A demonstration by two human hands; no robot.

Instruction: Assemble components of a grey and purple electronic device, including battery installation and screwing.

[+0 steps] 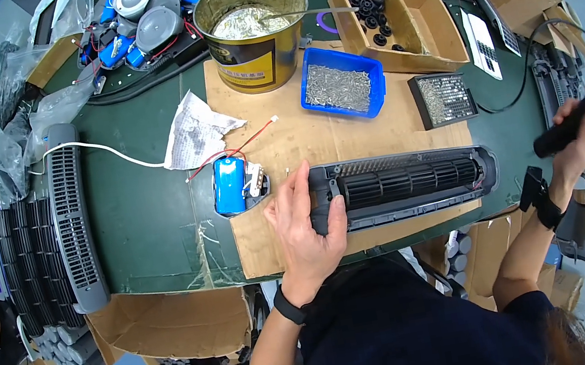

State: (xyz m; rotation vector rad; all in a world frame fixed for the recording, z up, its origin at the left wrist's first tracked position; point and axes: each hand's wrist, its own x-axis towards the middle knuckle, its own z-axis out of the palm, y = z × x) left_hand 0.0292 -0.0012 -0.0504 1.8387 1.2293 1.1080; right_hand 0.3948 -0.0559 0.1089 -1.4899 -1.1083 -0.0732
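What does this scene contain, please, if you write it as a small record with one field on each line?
Left hand: on the left end of a gray housing
Right hand: gripping a black corded tool, apart from the housing
Inside housing: black ribbed roller
Under housing: cardboard sheet
Left of housing: blue cylindrical part with wires
Beyond housing: metal can; blue tray of small metal pieces; divided wooden box with black round parts

Top (pixel 424 319): dark navy, worn over the torso.
Sleeves (pixel 519 313): 2, short, dark navy.
Left hand (pixel 305 238): bare; the wrist is encircled by 1 narrow black wristband (pixel 289 307).
Right hand (pixel 579 151): bare; the wrist is encircled by 1 bulkier black strap (pixel 548 211), adjoined by 1 dark rectangular piece (pixel 532 187).
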